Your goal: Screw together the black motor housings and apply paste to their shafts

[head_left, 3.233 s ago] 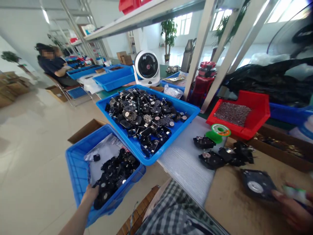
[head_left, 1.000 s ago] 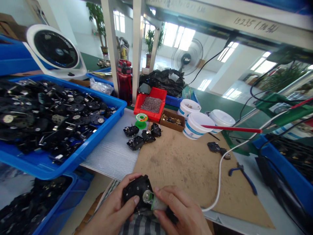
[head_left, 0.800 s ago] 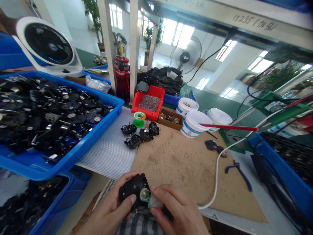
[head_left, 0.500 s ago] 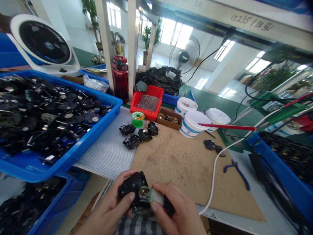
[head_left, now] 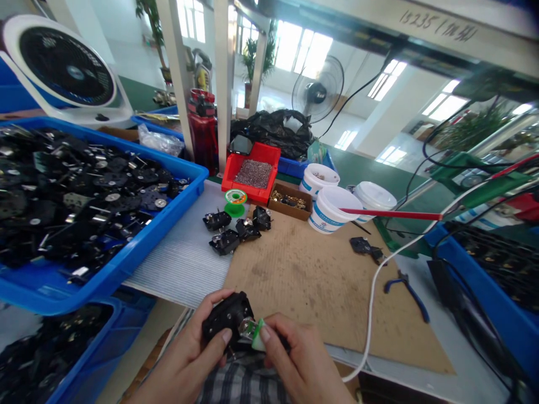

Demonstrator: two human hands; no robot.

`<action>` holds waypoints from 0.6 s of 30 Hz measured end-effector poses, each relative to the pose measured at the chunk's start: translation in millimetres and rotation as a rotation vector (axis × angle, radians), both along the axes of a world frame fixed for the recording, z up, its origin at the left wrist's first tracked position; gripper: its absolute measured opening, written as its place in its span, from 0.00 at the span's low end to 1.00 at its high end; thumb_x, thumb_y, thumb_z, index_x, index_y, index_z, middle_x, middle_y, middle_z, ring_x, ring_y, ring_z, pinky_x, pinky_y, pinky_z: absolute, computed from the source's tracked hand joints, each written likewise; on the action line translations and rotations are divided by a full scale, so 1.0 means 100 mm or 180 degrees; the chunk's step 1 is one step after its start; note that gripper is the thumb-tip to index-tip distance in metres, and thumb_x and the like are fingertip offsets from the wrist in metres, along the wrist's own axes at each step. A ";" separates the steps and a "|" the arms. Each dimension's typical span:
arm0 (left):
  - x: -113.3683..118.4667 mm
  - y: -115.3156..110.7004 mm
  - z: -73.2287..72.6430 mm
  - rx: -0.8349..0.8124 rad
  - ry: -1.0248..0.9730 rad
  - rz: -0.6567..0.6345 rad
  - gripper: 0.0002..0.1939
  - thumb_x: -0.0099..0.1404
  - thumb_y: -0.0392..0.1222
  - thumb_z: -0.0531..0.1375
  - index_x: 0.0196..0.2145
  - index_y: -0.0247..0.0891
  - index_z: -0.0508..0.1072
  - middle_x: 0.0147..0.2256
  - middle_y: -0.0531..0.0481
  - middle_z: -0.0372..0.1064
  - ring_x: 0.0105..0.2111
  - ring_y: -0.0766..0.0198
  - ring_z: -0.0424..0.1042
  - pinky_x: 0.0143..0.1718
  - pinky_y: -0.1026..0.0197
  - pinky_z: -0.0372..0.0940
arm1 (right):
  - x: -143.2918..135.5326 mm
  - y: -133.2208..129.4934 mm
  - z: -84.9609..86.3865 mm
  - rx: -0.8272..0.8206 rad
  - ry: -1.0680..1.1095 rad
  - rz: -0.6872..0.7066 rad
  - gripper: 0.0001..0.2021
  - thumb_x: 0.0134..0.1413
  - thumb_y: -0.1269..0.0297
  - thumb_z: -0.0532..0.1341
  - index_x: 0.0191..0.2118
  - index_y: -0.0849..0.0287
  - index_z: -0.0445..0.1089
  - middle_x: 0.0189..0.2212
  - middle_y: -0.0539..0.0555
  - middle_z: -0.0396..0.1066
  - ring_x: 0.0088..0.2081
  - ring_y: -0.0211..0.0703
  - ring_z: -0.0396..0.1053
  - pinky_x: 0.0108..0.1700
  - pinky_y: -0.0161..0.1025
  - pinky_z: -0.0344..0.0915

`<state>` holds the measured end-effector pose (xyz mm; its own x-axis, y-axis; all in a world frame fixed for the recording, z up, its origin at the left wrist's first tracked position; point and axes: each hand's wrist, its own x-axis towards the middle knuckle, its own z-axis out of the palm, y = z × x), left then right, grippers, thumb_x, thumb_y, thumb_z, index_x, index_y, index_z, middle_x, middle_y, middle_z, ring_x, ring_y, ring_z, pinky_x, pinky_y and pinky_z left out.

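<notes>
Low in the head view, my left hand (head_left: 202, 348) is closed round a black plastic part (head_left: 227, 317), its thumb across the front face. A round metal piece (head_left: 247, 327) shows on the part's right side. My right hand (head_left: 290, 353) pinches a small green-and-clear piece (head_left: 258, 335) against that metal piece. Something dark lies behind the right fingers, mostly hidden. Both hands are above the lap, just in front of the cardboard sheet (head_left: 311, 280). Several similar black assemblies (head_left: 225, 241) sit beyond them, near a green spool (head_left: 234, 203).
A blue tray (head_left: 168, 224) of black parts stands left, another blue bin below. Behind the cardboard are a red bin (head_left: 270, 163), a small brown box (head_left: 290, 210) and white tubs (head_left: 328, 219). Blue-handled pliers (head_left: 415, 297) and a white cable (head_left: 370, 303) lie right.
The green-and-clear piece has turned in my right fingers and shows more green. My right thumb has shifted up onto it. My left hand keeps its hold on the black part. The view has shifted slightly.
</notes>
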<state>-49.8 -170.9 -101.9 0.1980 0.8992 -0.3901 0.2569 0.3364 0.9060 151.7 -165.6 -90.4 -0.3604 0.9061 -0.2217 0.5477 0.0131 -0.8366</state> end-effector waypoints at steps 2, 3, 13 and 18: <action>-0.01 -0.01 -0.03 0.0020 0.0022 -0.0041 0.26 0.67 0.55 0.48 0.59 0.45 0.54 0.47 0.47 0.69 0.36 0.58 0.69 0.38 0.57 0.65 | 0.00 0.01 0.01 0.0022 -0.0017 -0.0021 0.18 0.67 0.55 0.49 0.31 0.59 0.68 0.22 0.50 0.69 0.25 0.37 0.67 0.29 0.32 0.56; -0.02 -0.02 -0.05 0.0039 0.0037 -0.0042 0.25 0.68 0.55 0.48 0.60 0.46 0.54 0.48 0.47 0.68 0.38 0.57 0.70 0.38 0.57 0.65 | -0.01 0.01 0.02 0.0025 -0.0016 -0.0034 0.18 0.67 0.56 0.49 0.32 0.59 0.68 0.23 0.50 0.70 0.25 0.38 0.67 0.29 0.32 0.56; -0.11 0.01 -0.27 0.0165 0.0008 0.0435 0.30 0.60 0.59 0.59 0.58 0.50 0.63 0.50 0.47 0.70 0.47 0.47 0.70 0.45 0.55 0.68 | -0.06 0.06 0.03 0.0217 -0.0130 -0.0165 0.17 0.65 0.58 0.49 0.30 0.58 0.67 0.22 0.50 0.70 0.24 0.39 0.68 0.27 0.32 0.56; -0.10 0.05 -0.32 0.0075 -0.0261 0.0617 0.31 0.58 0.58 0.63 0.57 0.49 0.65 0.45 0.48 0.73 0.41 0.51 0.73 0.36 0.59 0.70 | -0.11 0.12 0.04 0.0219 -0.0102 -0.0036 0.16 0.65 0.58 0.49 0.32 0.59 0.69 0.23 0.51 0.70 0.25 0.38 0.68 0.28 0.32 0.56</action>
